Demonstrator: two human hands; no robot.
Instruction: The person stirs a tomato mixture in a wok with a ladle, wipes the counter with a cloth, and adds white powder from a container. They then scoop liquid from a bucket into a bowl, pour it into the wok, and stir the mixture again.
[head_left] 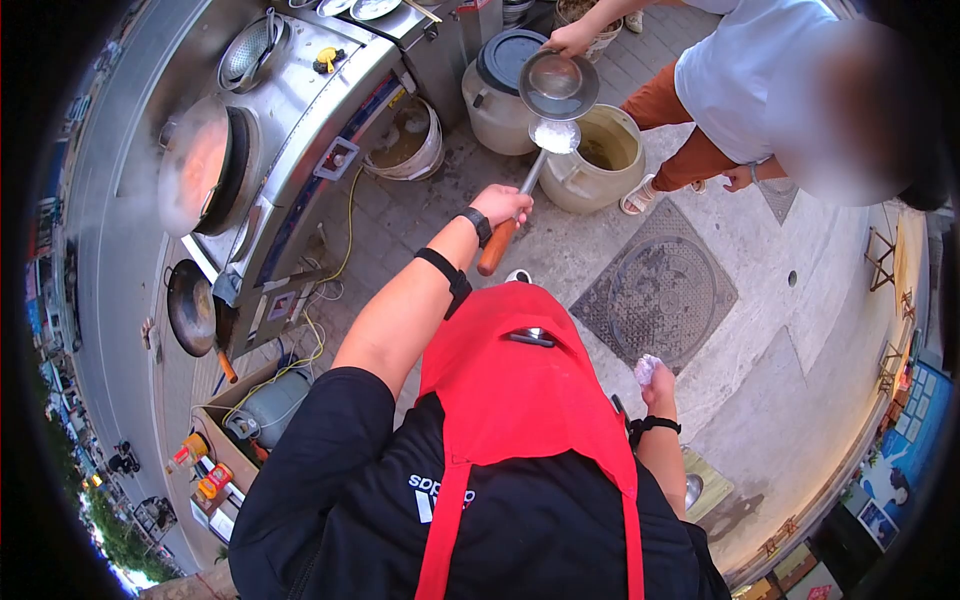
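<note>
Left hand [497,207] is closed firmly round the shaft of a ladle [531,176], just above its wooden grip, and the scoop at the far end carries a heap of something white [553,136]. From the left, a dark wok [181,300] with a wooden handle sits beside the counter, a paler patch showing inside it. Near it on the left stand two jars with orange contents or labels [187,452] [214,480], then a grey gas cylinder [275,405]. Farther off, on the steel counter [300,100], a second wok [238,165] holds a steaming reddish liquid [203,165]; beyond it lie strainers [245,55]. Under the counter, a pale bucket [430,160] contains something brownish and murky. To its right stands a barrel [495,115] covered by a blue-grey lid [515,60]. A co-worker's hand [572,40] holds a metal pan [560,105] just beyond the scoop; its contents are unclear. Next comes an uncovered barrel [590,190], yellow-brown inside, with the scoop near its far left rim. Nearer and to the right, the right hand [659,388] grips a crumpled whitish bundle [647,369], well apart from the ladle. Nearer still, a metal bowl [693,490] is partly hidden by the right arm.
</note>
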